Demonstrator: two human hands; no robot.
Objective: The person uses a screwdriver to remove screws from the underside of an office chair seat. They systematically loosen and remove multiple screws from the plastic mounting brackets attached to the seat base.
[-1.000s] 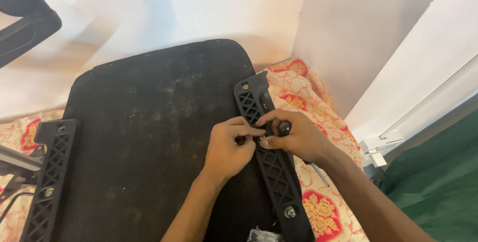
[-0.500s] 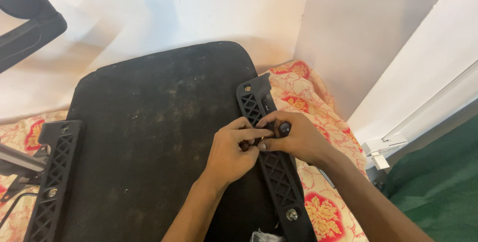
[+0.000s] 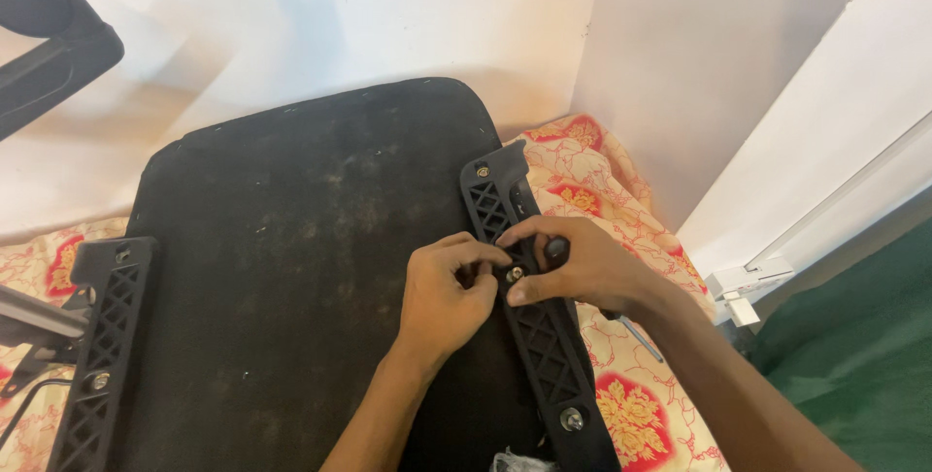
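Where the frame begins at far left, I see a black chair arm (image 3: pixel 53 40) jutting in from the top corner, and below it the left bracket (image 3: pixel 97 346), a black lattice strip with a bolt (image 3: pixel 94 382) near its lower end, lying along the left edge of the seat (image 3: pixel 291 239). That seat is a dark, scuffed underside, turned up and resting on a red and yellow floral cloth (image 3: pixel 631 414) in a white-walled corner. Moving toward centre, my left hand (image 3: pixel 447 292) lies on the seat with its fingers curled and pressed together, the thumb and forefinger tips closing on a small silver bolt (image 3: pixel 515 274). This bolt sits at the middle of the right bracket (image 3: pixel 544 346), a second lattice strip running along the seat's right edge, with one screw (image 3: pixel 482 172) at its top end and a larger bolt head (image 3: pixel 572 420) near its bottom end. My right hand (image 3: pixel 578 268) meets the left over the same bolt, thumb and forefinger pinching toward it; the other fingers are wrapped round a dark tool handle (image 3: pixel 555 248). A thin metal shaft (image 3: pixel 641 338) shows beneath the wrist, above the cloth. Farthest right are a white fitting (image 3: pixel 743 287) by the wall and a green surface (image 3: pixel 854 365).
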